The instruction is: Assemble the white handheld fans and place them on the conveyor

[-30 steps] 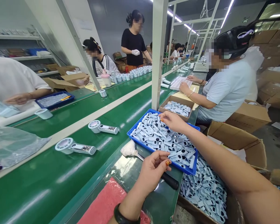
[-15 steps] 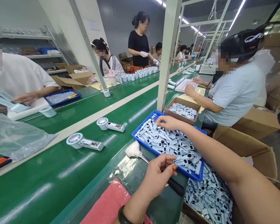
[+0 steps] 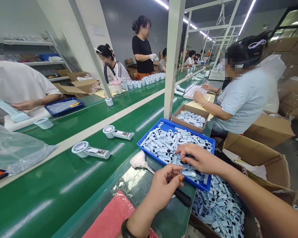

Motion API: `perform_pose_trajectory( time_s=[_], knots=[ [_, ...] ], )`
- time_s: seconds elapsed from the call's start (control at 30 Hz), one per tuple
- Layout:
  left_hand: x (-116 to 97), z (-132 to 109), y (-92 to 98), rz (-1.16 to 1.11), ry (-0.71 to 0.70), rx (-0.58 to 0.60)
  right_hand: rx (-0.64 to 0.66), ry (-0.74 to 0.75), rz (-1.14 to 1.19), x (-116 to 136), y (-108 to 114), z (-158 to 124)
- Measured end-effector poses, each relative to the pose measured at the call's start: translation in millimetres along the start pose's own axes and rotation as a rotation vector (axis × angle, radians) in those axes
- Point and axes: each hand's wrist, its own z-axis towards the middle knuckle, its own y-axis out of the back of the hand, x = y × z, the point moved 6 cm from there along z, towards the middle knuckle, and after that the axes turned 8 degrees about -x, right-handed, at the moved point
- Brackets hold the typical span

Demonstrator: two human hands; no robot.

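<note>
A blue tray (image 3: 170, 124) heaped with small white plastic parts (image 3: 164, 143) sits at the near edge of the green bench. My right hand (image 3: 200, 159) lies on the parts at the tray's near right side, fingers spread over them. My left hand (image 3: 164, 186) hovers just in front of the tray's near rim, its fingers curled with thumb and fingertips pinched together; what they hold, if anything, is hidden. Under my left hand lies a tool with a black handle (image 3: 183, 197) and a white cloth-wrapped head (image 3: 138, 160).
Two white handheld devices (image 3: 90, 150) (image 3: 117, 132) lie on the green conveyor belt (image 3: 52, 185). A pink mat (image 3: 111, 216) is near me. A cardboard box of the same parts (image 3: 221, 205) sits below right. A white post (image 3: 171, 66) rises behind the tray. Co-workers sit right and opposite.
My right hand has drawn back from the tray's far corner to its near right side, close to my left hand. My left hand has stayed in place, still pinched.
</note>
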Motion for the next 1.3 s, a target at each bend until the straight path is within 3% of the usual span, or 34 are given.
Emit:
perform_pose_trajectory(
  time_s=[0.1,0.23,0.4,0.5,0.6,0.8,0.93,1.07,1.17,1.3],
  knots=[
    [-0.2,-0.6,0.4,-0.003,-0.006,0.004,-0.039,-0.027,-0.007,0.2,5.2,-8.7],
    [0.5,-1.2,0.3,0.007,-0.007,0.011,-0.202,-0.091,-0.023,-7.5,21.4,-14.7],
    [0.2,-1.2,-1.4,0.012,-0.007,0.014,-0.403,-0.315,-0.176,-50.5,43.5,-10.8],
    [-0.6,-1.3,-1.7,0.017,-0.01,0.013,-0.387,-0.433,-0.223,-75.0,43.5,-0.2],
    [-0.2,-1.1,-0.7,0.036,-0.012,0.008,-0.343,-0.431,-0.191,-81.4,34.0,15.8],
    [3.8,-0.1,0.3,0.058,-0.015,0.007,-0.231,-0.256,-0.012,-55.4,9.5,46.0],
    [4.2,-0.3,0.3,0.049,-0.017,0.003,-0.201,-0.164,0.075,-33.0,6.6,59.0],
    [2.9,-0.9,-0.6,0.043,-0.015,0.009,-0.286,-0.157,0.064,-32.2,22.9,63.7],
    [1.8,-0.7,-0.8,0.058,-0.01,0.009,-0.396,-0.26,-0.009,-54.3,45.3,52.5],
    [-1.0,-0.3,-1.1,0.077,-0.01,0.012,-0.473,-0.383,-0.114,-87.0,69.8,17.7]
  ],
)
